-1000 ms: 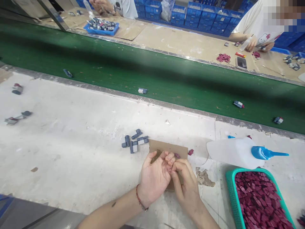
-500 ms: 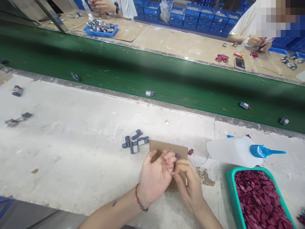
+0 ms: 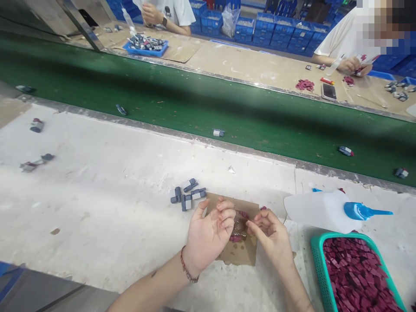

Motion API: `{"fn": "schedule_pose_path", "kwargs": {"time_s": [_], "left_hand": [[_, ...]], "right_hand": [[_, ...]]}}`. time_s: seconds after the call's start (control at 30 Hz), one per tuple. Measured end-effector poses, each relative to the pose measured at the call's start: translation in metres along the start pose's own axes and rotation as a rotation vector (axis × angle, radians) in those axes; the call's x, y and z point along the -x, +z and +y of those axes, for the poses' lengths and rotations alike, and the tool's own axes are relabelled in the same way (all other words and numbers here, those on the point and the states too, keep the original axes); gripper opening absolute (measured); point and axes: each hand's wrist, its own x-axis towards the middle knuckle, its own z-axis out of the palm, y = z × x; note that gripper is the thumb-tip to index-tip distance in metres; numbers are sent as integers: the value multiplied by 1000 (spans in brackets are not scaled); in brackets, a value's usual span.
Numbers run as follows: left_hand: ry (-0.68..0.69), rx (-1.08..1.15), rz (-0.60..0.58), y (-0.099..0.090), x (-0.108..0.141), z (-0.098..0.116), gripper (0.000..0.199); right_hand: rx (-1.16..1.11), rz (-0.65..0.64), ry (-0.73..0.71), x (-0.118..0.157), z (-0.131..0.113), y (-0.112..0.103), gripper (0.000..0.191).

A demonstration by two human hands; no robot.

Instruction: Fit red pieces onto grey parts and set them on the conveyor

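Note:
My left hand [image 3: 211,234], palm up with its fingers loosely curled and apart, is over the left part of a brown cardboard piece [image 3: 248,255]; nothing shows in it. At the cardboard's right side, my right hand [image 3: 271,234] has thumb and index finger pinched together; whatever is between the tips is too small to name. Between the hands, a wet glossy patch and small maroon pieces [image 3: 236,238] lie on the cardboard. Several blue-grey parts [image 3: 186,202] lie just beyond its left corner.
A green basket [image 3: 316,260] of maroon pieces stands at the right, below a white bottle [image 3: 318,211] with a blue nozzle. A green conveyor [image 3: 175,102] carries small parts. Across it, two people work near a blue tray [image 3: 164,50]. More parts [image 3: 37,125] lie far left.
My hands have moved apart, the right one going right, uncovering the wet patch. The view has shifted slightly, and parts on the conveyor appear farther right.

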Motion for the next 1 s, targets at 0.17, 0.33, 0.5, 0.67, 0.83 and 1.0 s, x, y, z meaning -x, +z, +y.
{"fn": "schedule_pose_path", "kwargs": {"time_s": [0.17, 0.33, 0.5, 0.67, 0.83, 1.0], "left_hand": [[38, -145, -83, 4, -3, 10, 18], [218, -725, -217, 27, -31, 38, 11], [930, -1892, -332, 73, -90, 67, 10], [1108, -2121, -363, 107, -144, 74, 21], [1091, -2220, -381, 110, -167, 70, 15], [1066, -2135, -391, 109, -165, 65, 7]], "right_hand": [[104, -37, -3, -1, -7, -8, 23], [200, -34, -170, 1, -12, -16, 9], [289, -58, -266, 0, -8, -20, 23], [221, -53, -179, -1, -1, -20, 25], [135, -54, -166, 0, 4, -21, 26], [311, -23, -149, 6, 0, -23, 30]]}}
